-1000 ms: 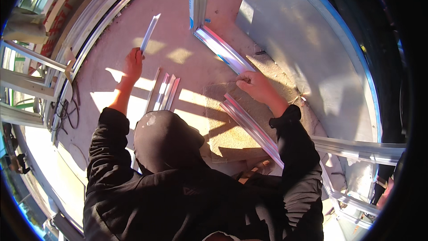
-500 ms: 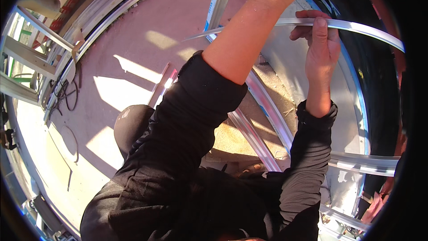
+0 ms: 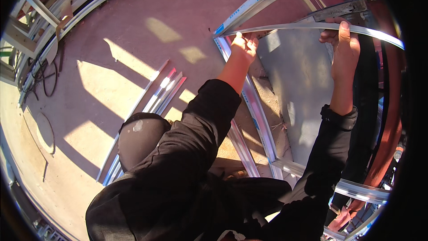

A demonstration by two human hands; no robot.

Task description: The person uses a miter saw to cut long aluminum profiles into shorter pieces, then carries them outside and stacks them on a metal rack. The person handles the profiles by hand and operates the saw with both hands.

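**A slim strip steadied at two points above a frame corner**

The thin silver strip [image 3: 298, 26] is held raised across the upper right of the view, its left end brought to the corner where two blue-labelled profiles meet; whether that end touches the corner cannot be told. By the left hand [image 3: 245, 52] the strip is met close to this end. The fingertips are gathered there with little gap, though it cannot be told whether a full pinch is closed. By the right hand [image 3: 345, 58] it is gripped farther along — thumb in front, fingers curled behind — with the far end left free. The wide spacing of the hands is presumably chosen so that a long, slender piece is guided at one end and kept from swinging at the other.

Of the two profiles, the upper profile [image 3: 263, 4] is directed up and right, the lower profile [image 3: 256, 116] toward the body. Beside the latter, a grey panel [image 3: 294, 76] is seen. On the floor [image 3: 187, 9], cut lengths [image 3: 162, 91] are laid roughly parallel beside the left knee [image 3: 145, 138] — an arrangement by which, it may be judged, they are left within reach.
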